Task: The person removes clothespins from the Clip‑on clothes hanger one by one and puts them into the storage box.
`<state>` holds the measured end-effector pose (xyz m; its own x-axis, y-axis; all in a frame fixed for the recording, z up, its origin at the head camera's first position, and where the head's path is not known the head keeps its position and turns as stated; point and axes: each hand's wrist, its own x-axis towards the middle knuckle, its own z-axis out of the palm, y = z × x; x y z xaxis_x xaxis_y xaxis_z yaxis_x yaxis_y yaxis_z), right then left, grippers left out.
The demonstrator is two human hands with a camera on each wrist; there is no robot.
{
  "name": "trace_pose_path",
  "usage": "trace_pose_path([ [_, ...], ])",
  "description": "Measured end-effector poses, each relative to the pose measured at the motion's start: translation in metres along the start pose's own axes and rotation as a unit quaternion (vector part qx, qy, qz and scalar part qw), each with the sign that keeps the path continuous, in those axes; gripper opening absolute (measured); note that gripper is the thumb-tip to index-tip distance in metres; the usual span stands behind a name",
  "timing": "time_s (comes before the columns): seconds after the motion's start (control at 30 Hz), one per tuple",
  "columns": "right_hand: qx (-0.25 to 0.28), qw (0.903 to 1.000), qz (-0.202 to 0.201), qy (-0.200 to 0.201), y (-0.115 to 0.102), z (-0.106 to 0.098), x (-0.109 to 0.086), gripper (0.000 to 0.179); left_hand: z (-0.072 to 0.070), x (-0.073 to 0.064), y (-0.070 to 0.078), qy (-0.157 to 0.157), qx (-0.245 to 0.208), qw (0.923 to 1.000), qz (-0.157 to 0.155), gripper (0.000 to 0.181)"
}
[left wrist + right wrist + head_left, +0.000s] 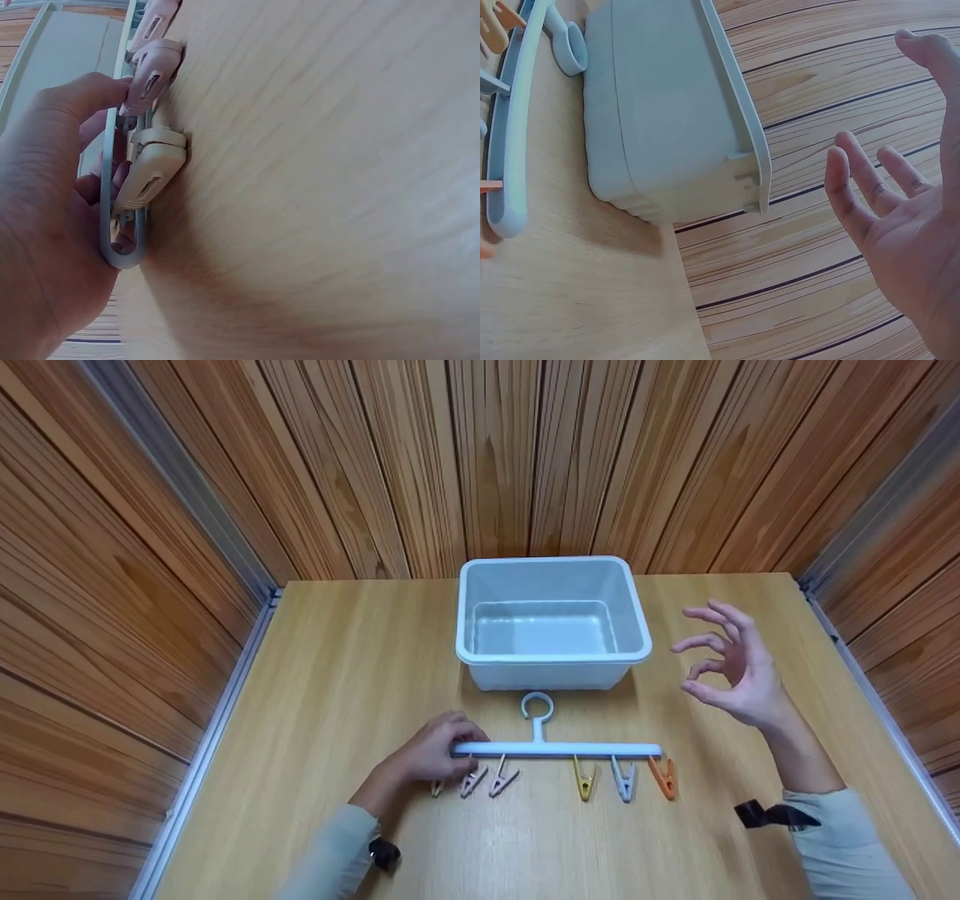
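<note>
Spotter: What is at the left grip?

Operator: On my feeds, the left grip point(442, 746) closes around the left end of a pale blue hanger point(570, 749), its thumb touching a pink clip point(152, 82). I cannot tell whether the thumb squeezes that clip or only rests against it. A cream clip point(156, 172) sits just beside, nearest the hanger's end.

Spotter: And the right?

Operator: The right grip point(750, 682) is raised and holds nothing, its fingers loosely bent and spread, well apart from the hanger.

Spotter: Which step do you read?

Operator: I judge it to be handling the clips at the left end, with the left grip doing the work. The next move, I would say, calls for a steady hanger and a careful pinch on 1 clip, sparing its neighbours.

Spotter: Farther out?

Operator: The hanger rests on the wooden surface point(360, 660), 6 clips along its near side: the cream and 2 pinks, then, past a gap, yellow clip point(584, 790), blue clip point(626, 793) and orange clip point(667, 786). Its hook point(538, 730) points to a pale bin point(555, 658), near but short of the plank wall point(495, 457).
</note>
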<state>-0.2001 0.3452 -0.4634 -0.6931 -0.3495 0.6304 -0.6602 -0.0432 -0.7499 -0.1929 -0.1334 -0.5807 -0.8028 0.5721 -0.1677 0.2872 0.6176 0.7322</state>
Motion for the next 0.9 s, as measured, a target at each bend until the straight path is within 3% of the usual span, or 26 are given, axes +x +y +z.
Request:
trace_pose_path([
  [0.2,-0.033,0.9994,0.007,0.002,-0.002,-0.001,0.001,0.106,0.001,0.000,0.000,-0.001,-0.011,0.9999,-0.012,0.023],
  [0.33,-0.085,0.9964,0.005,-0.001,-0.004,-0.003,0.001,0.101,-0.001,0.000,0.000,-0.004,-0.015,0.9998,-0.015,0.020],
  [0.67,-0.227,0.9730,0.033,-0.028,-0.010,-0.012,-0.002,0.096,-0.004,-0.003,-0.001,-0.006,-0.015,0.9998,-0.009,0.019],
  [0.9,-0.273,0.9600,0.054,-0.024,-0.011,-0.019,-0.007,0.094,-0.007,-0.005,0.001,0.006,0.003,0.9993,0.036,0.019],
])
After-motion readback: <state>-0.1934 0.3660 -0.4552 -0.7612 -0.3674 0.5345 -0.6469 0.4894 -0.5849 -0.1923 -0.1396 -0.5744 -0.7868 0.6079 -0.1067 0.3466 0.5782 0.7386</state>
